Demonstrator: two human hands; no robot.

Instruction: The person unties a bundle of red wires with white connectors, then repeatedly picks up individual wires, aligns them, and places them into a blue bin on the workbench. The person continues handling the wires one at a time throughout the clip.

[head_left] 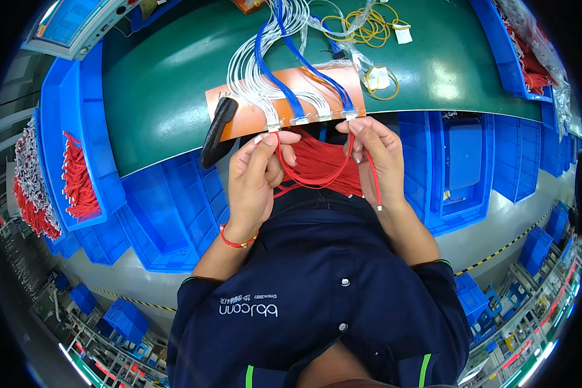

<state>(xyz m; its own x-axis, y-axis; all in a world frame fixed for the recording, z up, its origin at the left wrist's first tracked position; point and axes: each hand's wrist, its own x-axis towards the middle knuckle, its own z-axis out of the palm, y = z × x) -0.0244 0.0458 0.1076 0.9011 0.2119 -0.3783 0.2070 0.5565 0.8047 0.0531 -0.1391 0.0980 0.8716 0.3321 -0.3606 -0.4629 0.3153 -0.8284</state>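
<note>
A thin red cable (315, 184) hangs in a loop between my two hands. My left hand (255, 167) pinches one part of it by a white connector (273, 127) at the front edge of an orange board (255, 116). At the board's right end, my right hand (376, 152) grips the cable close to another white connector (350, 115); a free red end with a white tip dangles below those fingers. White wires (242, 68) and blue wires (279, 84) run over the board to the row of connectors. Whether the red ends are seated in them is hidden by my fingertips.
A bundle of red cables (333, 161) lies at my lap. A black padded bar (218, 132) sits at the board's left. Blue bins (84, 155) with red cables flank the green table (168, 77). Yellow wires (362, 29) and a tester screen (68, 22) are farther back.
</note>
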